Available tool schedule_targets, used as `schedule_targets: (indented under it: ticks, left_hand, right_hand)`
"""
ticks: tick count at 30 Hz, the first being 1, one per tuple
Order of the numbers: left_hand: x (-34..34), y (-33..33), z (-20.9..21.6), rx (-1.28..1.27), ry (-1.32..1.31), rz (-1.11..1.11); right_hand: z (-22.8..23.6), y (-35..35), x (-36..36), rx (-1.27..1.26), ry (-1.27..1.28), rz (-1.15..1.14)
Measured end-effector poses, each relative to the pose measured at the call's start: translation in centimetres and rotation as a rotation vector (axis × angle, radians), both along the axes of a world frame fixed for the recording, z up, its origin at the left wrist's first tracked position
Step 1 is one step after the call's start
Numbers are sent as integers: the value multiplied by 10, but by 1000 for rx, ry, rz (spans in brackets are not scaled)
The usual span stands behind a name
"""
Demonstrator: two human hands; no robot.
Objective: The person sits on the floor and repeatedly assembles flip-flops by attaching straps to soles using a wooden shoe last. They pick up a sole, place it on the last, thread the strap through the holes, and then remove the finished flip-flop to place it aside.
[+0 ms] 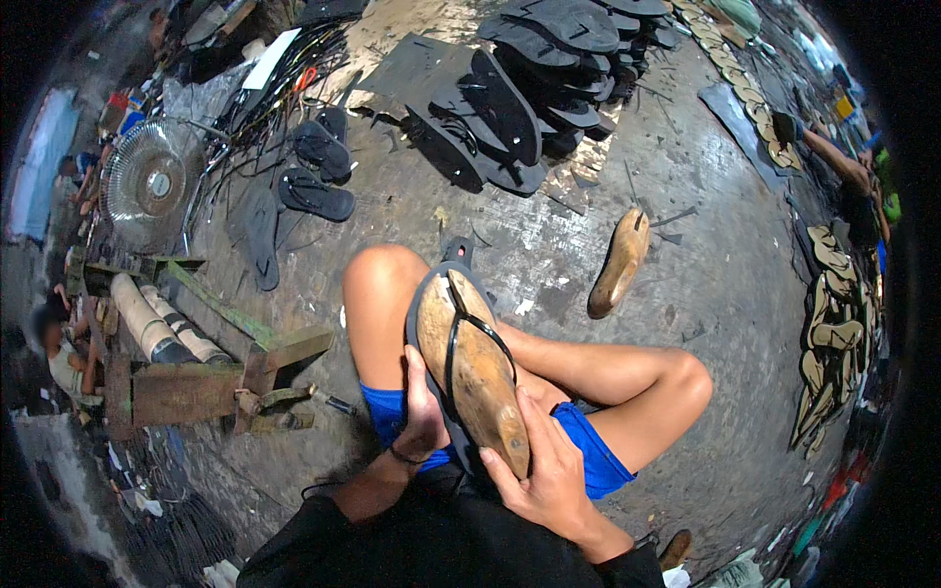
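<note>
A dark flip-flop (pixel 417 323) is held over my crossed legs with its toe pointing away from me. On top of its sole lies a wooden shoe last (pixel 480 382), and the shiny black strap (pixel 454 343) passes over the last near its front. My left hand (pixel 423 407) grips the flip-flop along its left edge, thumb up the side; its other fingers are hidden beneath. Around the heel end of the last, my right hand (pixel 544 470) is closed, its thumb and fingers on either side. Another wooden last (pixel 620 263) rests on the floor ahead to the right.
Black flip-flops are heaped (pixel 559 69) at the far middle, with several loose ones (pixel 319 191) left of them. A roller machine (pixel 186 363) and a fan (pixel 152 181) stand at left. Tan flip-flops (pixel 833 333) lie at right, near another person's limb (pixel 838 162).
</note>
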State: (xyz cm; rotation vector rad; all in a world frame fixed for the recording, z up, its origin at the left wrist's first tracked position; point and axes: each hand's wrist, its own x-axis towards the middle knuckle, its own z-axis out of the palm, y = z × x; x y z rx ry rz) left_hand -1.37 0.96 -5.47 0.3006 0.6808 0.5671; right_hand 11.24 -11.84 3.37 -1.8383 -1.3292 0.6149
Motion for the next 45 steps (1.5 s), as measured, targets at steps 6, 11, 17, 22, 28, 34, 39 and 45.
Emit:
schedule_targets:
  ticks: [6,11,17,22,28,34,39,45]
  left_hand:
    - [-16,0,-25,43,98,129]
    - [-20,6,-39,-25,-86,174]
    - [-2,15,-22,291,167,145]
    - [30,49,-9,472,208,48]
    - [37,56,18,693,179,-220]
    - [47,76,46,439,157,-225]
    - [53,74,46,449,266,-241]
    - [26,61,45,493,118,-321]
  right_hand:
    - [-29,31,-33,111,-13,-149]
    - [-41,44,-49,197,-50,-215]
    - [-32,47,-35,241,-23,-239]
    - [-28,65,-12,352,-251,-328]
    - [-42,75,-10,291,-237,-341]
    - [-24,57,9,174,-30,-109]
    - [-61,57,-3,86,-13,-195]
    - [-49,16,1,303,1116,-24]
